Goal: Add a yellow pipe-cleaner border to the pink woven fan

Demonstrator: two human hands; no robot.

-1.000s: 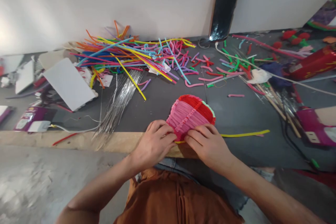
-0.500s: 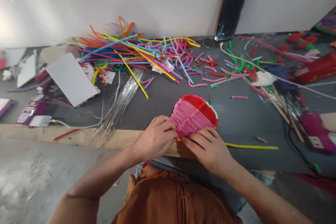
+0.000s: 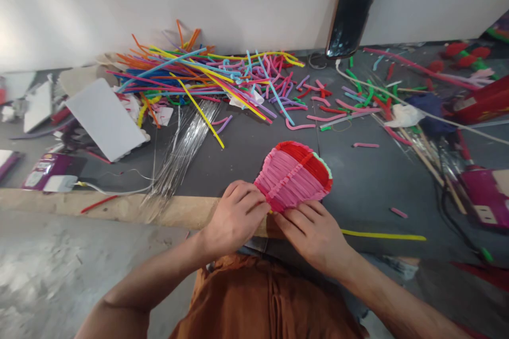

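A fan-shaped piece made of pipe cleaners [image 3: 292, 177], pink with a red band and a pale green bit on its far rim, lies at the table's front edge. My left hand [image 3: 240, 214] is closed on its narrow near end, fingers pinched together. Beside it my right hand [image 3: 312, 228] grips the lower right edge, with the fingertips of both hands almost meeting. A yellow pipe cleaner [image 3: 384, 234] sticks out to the right from behind my right hand; a speck of yellow shows between the hands. My fingers hide where it joins the piece.
A heap of colored pipe cleaners [image 3: 191, 71] lies at the back. A phone [image 3: 355, 8] leans on the wall, with a white cable [image 3: 401, 98]. Thin wires [image 3: 183, 151], a white card [image 3: 106, 119] and power sockets [image 3: 46, 170] are at left; a red box [image 3: 483, 100] is at right.
The narrow end of the pink piece and both hands have shifted slightly toward me. The yellow pipe cleaner's free end has dropped a little nearer the front edge. Both hands keep their hold.
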